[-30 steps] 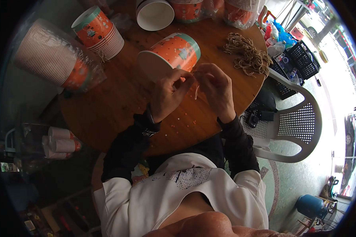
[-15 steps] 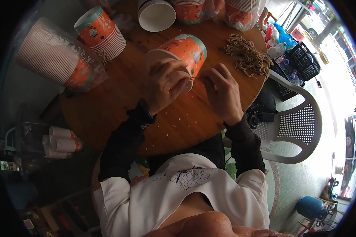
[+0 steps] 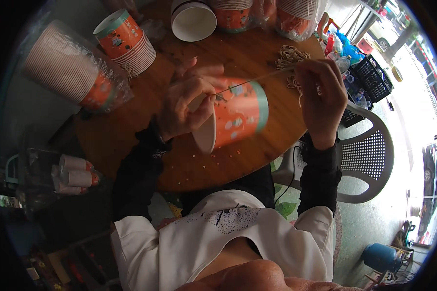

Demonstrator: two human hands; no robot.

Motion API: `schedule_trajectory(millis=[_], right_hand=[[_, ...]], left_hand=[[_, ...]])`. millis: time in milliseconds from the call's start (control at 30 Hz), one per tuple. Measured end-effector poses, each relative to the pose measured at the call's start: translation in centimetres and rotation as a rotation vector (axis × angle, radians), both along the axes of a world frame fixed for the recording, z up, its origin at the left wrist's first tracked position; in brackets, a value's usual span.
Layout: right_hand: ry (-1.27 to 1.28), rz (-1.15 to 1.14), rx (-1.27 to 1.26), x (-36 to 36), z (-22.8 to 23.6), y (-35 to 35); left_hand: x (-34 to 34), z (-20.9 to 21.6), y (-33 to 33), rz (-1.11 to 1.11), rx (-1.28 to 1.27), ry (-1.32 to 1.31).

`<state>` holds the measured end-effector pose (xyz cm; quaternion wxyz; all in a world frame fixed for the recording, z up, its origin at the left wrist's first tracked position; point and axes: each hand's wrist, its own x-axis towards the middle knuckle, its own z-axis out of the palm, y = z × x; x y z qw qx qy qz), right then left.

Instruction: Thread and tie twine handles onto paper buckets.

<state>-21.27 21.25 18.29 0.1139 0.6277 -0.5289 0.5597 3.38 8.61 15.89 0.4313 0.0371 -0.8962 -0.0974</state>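
An orange paper tub (image 3: 241, 114) with a green band lies on its side on the round wooden table (image 3: 131, 126), slightly blurred, its white rim toward my left hand. My left hand (image 3: 185, 104) is at the rim, thumb and index finger pinching a thin string (image 3: 257, 80) by the tub's wall. From there the string runs taut up to my right hand (image 3: 324, 94), whose fingers are closed on it. The string's passage at the rim is hidden by my left fingers. Behind my right hand lies a tangled pile of beige strings (image 3: 290, 57), partly covered.
Nested orange tubs (image 3: 124, 41) and a plastic-wrapped stack (image 3: 65, 65) stand at the left. A white-mouthed tub (image 3: 194, 22) and more wrapped stacks (image 3: 296, 17) line the far side. Small paper dots dot the near table. A plastic chair (image 3: 366, 155) and black crates (image 3: 369, 75) are at the right.
My right hand has moved right and up, drawing the string out long. The tub has shifted right and turned, and my left hand has moved slightly left with its fingers lifted.
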Motion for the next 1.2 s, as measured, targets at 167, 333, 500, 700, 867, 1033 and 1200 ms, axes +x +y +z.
schedule_trajectory(millis=[167,333,500,700,867,1033,1200], right_hand=[[-0.165,0.12,0.003,-0.5,0.1,-2.9],[-0.17,0.125,-0.035,0.1,-0.9,-5.1],[-0.153,0.137,-0.052,1.7,-0.6,-5.9],[0.156,0.118,-0.173,3.8,3.0,-7.2],[0.366,0.26,-0.115,6.6,6.6,-4.9],[0.691,0.08,-0.861,6.7,8.1,-8.6],[0.43,0.235,-0.612,7.5,9.3,-7.0]], left_hand=[[1.8,1.7,1.3,0.107,0.13,-0.024],[2.8,2.7,1.9,0.176,0.377,0.001],[3.1,0.7,0.0,0.236,0.442,-0.036],[1.9,0.0,-0.9,0.313,0.386,-0.067],[2.0,-1.4,-2.0,0.295,0.411,-0.048],[1.2,-4.4,-2.3,0.293,0.444,-0.315],[2.5,-4.1,-3.1,0.207,0.815,-0.101]])
